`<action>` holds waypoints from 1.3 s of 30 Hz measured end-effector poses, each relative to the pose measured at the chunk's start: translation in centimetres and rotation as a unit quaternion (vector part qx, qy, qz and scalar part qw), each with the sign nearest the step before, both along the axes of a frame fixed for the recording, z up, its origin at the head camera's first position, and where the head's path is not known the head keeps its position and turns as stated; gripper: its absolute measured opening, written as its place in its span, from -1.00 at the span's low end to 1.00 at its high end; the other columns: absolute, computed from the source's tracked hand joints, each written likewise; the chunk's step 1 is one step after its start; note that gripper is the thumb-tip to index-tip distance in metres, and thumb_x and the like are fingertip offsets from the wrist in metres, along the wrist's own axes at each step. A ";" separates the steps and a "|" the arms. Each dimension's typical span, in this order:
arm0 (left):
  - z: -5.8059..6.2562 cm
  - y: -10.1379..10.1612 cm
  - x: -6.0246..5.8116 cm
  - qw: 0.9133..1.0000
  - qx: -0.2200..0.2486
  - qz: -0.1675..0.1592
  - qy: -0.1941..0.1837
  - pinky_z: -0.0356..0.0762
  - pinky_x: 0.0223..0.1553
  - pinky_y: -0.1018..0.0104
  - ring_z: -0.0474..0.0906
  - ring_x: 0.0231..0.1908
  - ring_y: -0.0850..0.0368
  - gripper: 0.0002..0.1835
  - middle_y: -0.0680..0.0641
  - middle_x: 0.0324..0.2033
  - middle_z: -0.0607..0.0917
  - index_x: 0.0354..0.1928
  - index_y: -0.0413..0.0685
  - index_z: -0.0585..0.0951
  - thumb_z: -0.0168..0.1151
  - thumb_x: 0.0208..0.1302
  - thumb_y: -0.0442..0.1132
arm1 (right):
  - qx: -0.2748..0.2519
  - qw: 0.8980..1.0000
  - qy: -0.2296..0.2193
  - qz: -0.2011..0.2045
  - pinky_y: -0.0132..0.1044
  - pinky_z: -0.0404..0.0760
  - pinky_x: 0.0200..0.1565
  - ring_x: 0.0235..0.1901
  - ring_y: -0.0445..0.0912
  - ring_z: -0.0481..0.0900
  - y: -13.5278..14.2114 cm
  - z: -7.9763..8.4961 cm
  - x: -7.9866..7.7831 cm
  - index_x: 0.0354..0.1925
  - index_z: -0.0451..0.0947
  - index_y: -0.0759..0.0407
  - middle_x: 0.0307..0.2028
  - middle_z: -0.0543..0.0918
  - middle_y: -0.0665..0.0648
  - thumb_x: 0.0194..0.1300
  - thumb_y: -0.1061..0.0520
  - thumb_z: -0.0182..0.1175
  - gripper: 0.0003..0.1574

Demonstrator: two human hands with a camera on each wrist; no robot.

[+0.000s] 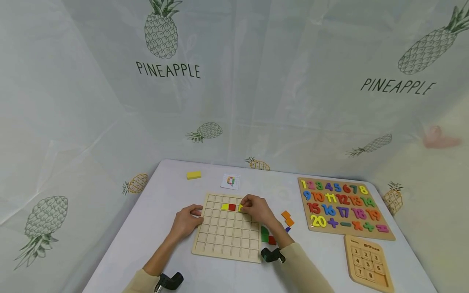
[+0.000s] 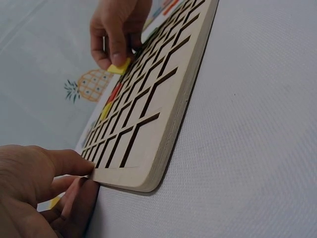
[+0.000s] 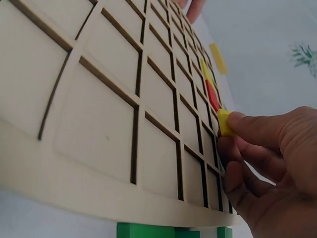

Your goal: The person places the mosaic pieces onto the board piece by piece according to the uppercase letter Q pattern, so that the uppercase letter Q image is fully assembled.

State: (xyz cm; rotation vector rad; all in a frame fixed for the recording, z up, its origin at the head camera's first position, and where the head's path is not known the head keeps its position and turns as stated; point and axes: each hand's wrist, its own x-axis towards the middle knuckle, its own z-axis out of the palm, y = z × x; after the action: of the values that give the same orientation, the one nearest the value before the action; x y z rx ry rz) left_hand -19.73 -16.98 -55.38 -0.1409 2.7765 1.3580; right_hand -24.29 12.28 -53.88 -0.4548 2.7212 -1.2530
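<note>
A wooden grid board [image 1: 227, 236] lies on the white table. My left hand [image 1: 185, 221] grips its left edge; in the left wrist view the fingers [image 2: 69, 162] meet the rim near a corner. Over the upper right of the grid, my right hand [image 1: 258, 208] pinches a yellow tile [image 3: 225, 123] between thumb and fingers. To the left of that tile, a red square tile [image 1: 232, 207] and another yellow tile [image 1: 225, 206] sit side by side in cells of the same row. Behind the board lies a small pattern card [image 1: 231, 181].
Green [image 1: 265, 234], red [image 1: 272, 240] and orange pieces [image 1: 288, 218] lie right of the board, partly behind my right arm. A yellow block [image 1: 193, 175] is at the back left. Farther right are a colourful number board [image 1: 311, 228] and a wooden number-slide puzzle [image 1: 350, 264].
</note>
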 end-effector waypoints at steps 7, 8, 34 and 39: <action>-0.2 0.0 -0.1 1.000 0.002 -0.001 -0.003 0.50 -0.27 0.29 0.59 -0.32 0.20 -0.56 0.07 -0.31 0.71 0.08 -0.05 0.69 0.42 0.07 -0.29 | 0.015 0.999 0.035 0.009 -0.26 0.59 -0.27 -0.34 -0.17 0.60 -0.8 0.1 0.2 -0.18 0.66 0.12 -0.35 0.68 -0.03 0.30 0.16 0.36 -0.88; -0.2 0.0 -0.1 1.000 0.004 0.000 -0.004 0.50 -0.26 0.30 0.59 -0.32 0.20 -0.55 0.07 -0.31 0.71 0.08 -0.04 0.69 0.42 0.07 -0.29 | 0.018 0.999 0.040 0.010 -0.26 0.59 -0.27 -0.33 -0.17 0.61 -0.9 0.1 0.2 -0.18 0.67 0.13 -0.34 0.69 -0.02 0.29 0.17 0.36 -0.88; -0.4 0.0 0.0 1.000 0.000 -0.003 0.010 0.52 -0.25 0.26 0.62 -0.32 0.20 -0.56 0.05 -0.31 0.72 0.07 -0.08 0.69 0.41 0.06 -0.33 | 0.083 0.995 0.054 -0.002 -0.32 0.55 -0.28 -0.34 -0.18 0.54 -1.9 0.2 0.3 -0.17 0.73 0.17 -0.32 0.63 0.00 0.30 0.19 0.35 -0.87; -0.4 0.0 -0.1 1.000 -0.001 -0.003 0.007 0.53 -0.23 0.24 0.63 -0.30 0.18 -0.55 0.05 -0.31 0.72 0.08 -0.09 0.69 0.42 0.07 -0.32 | 0.082 0.995 0.052 -0.004 -0.33 0.55 -0.29 -0.34 -0.18 0.54 -1.9 0.0 0.2 -0.18 0.74 0.18 -0.32 0.63 0.00 0.29 0.19 0.35 -0.87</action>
State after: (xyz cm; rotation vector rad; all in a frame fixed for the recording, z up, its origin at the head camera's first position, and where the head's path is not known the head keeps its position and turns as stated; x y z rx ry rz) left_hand -19.83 -16.98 -55.81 -0.1235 2.7868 1.3596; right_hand -24.08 10.40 -53.86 -0.5041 2.8850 -1.0227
